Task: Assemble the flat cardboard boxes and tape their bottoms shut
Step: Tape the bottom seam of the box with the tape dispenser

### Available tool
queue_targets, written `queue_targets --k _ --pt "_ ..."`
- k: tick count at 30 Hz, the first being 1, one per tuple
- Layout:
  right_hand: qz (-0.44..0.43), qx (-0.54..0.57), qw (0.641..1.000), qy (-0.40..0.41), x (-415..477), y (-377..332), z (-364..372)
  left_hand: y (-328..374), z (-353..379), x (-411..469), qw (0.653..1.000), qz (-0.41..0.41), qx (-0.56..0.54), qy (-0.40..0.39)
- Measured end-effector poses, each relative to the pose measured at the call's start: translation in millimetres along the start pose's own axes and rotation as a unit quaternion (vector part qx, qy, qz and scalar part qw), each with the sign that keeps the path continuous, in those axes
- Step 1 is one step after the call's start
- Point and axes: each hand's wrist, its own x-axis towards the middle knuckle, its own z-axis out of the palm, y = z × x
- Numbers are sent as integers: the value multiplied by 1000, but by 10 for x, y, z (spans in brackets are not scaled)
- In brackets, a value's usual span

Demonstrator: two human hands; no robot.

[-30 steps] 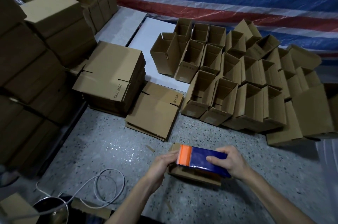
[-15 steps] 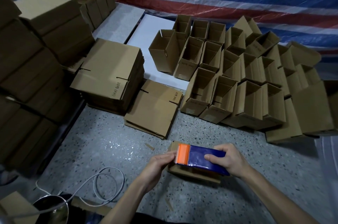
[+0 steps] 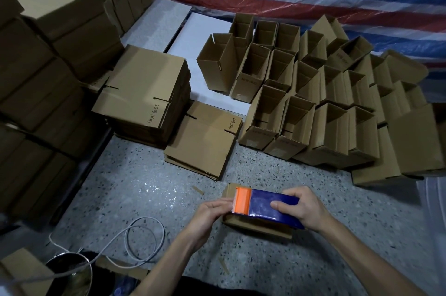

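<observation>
A blue tape dispenser [image 3: 272, 206] with an orange cutter is held against the bottom of a box [image 3: 255, 227] lying on the floor [image 3: 144, 194] just in front of the person. Its body is gripped by the right hand [image 3: 301, 208], and the box's end beside the cutter is clasped by the curled fingers of the left hand [image 3: 212, 211]. Many assembled boxes [image 3: 313, 107] are stood in rows to the right, but a tall stack of flat blanks [image 3: 144, 88] and a smaller pile [image 3: 205, 141] are left unfolded, so the task is judged well under way but far from finished.
</observation>
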Motion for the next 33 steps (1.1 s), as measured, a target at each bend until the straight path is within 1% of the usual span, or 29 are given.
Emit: queue_targets --k 9,14,23,26,30,33 --pt "0 29 1000 8 3 -21 7 -36 94 39 997 -34 -39 58" --pt "-4 1 1000 -1 5 -52 34 -43 199 72 996 -16 31 88" --pt "-8 6 1000 -3 -9 -16 11 -134 146 43 997 52 24 61" --pt "-8 10 1000 -2 -19 -12 2 -146 109 33 997 36 -11 70" --pt "-7 12 1000 0 -23 -17 -2 -109 93 21 998 21 61 28" --pt "-7 3 1000 -4 -32 -24 4 -73 114 14 996 22 76 34"
